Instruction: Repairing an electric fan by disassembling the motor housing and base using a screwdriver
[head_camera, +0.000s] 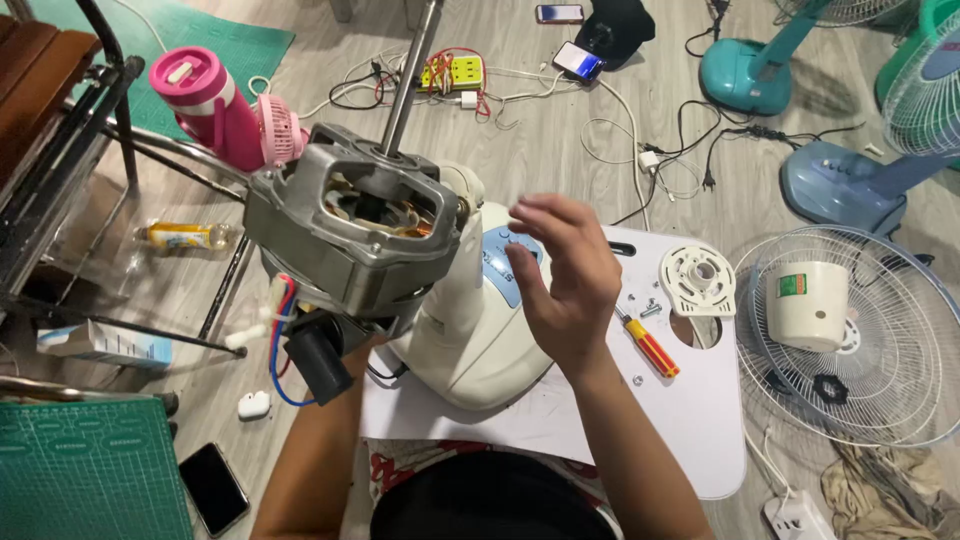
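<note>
right grip (565, 275) hangs open-fingered just right of the fan motor (345, 235), shaft (405, 85) pointing up-away; left grip, hidden beneath, state cannot be told.

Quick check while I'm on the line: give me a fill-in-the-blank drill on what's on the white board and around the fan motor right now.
1. The screwdriver on the white board has a red and ____ handle.
2. The capacitor hanging below the fan motor is ____.
3. The right hand is open and holds ____.
4. The bottle behind the motor is ____.

Missing words: yellow; black; nothing; pink
</note>
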